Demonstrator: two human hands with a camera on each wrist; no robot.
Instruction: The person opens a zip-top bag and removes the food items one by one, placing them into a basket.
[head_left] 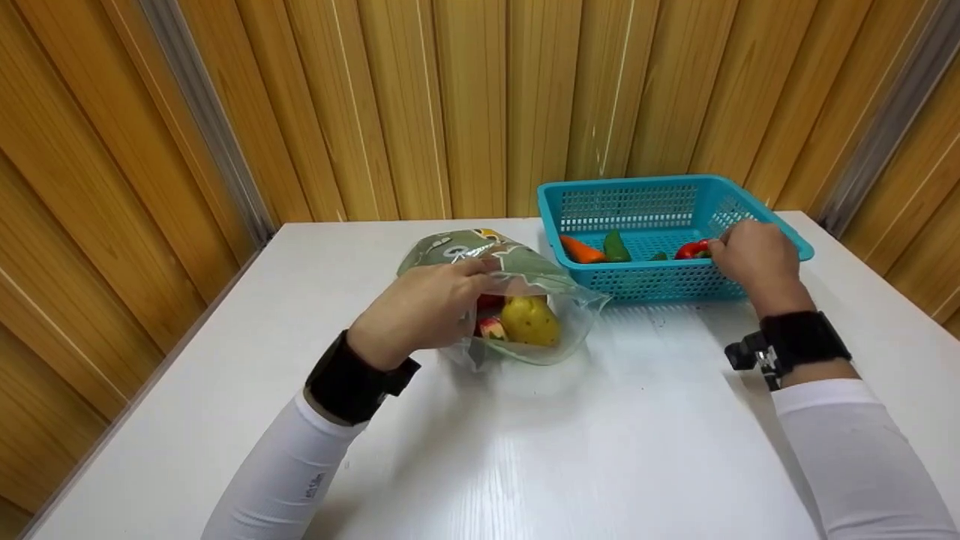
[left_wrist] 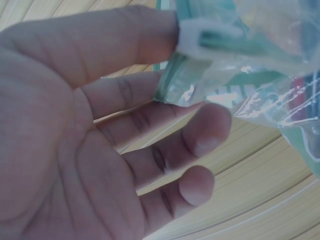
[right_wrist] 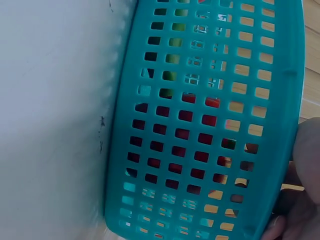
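A clear zip bag with a green printed side (head_left: pixel 510 255) lies on the table, its mouth toward me. Inside are a yellow potato-like item (head_left: pixel 531 321) and some red pieces (head_left: pixel 491 328). My left hand (head_left: pixel 431 304) pinches the bag's upper edge between thumb and forefinger; the other fingers stand loosely apart in the left wrist view. My right hand (head_left: pixel 757 259) reaches over the near rim of a blue basket (head_left: pixel 645 285), right at a red pepper (head_left: pixel 691 250). Its fingertips are hidden behind the basket wall, so I cannot tell whether they grip the pepper.
Also in the basket lie an orange carrot-like item (head_left: pixel 581 250) and a green pepper (head_left: pixel 616 247), near its left end. The basket stands at the back right of the white table (head_left: pixel 585 450). Wood-patterned panels (head_left: pixel 465 112) rise behind the table and along its sides.
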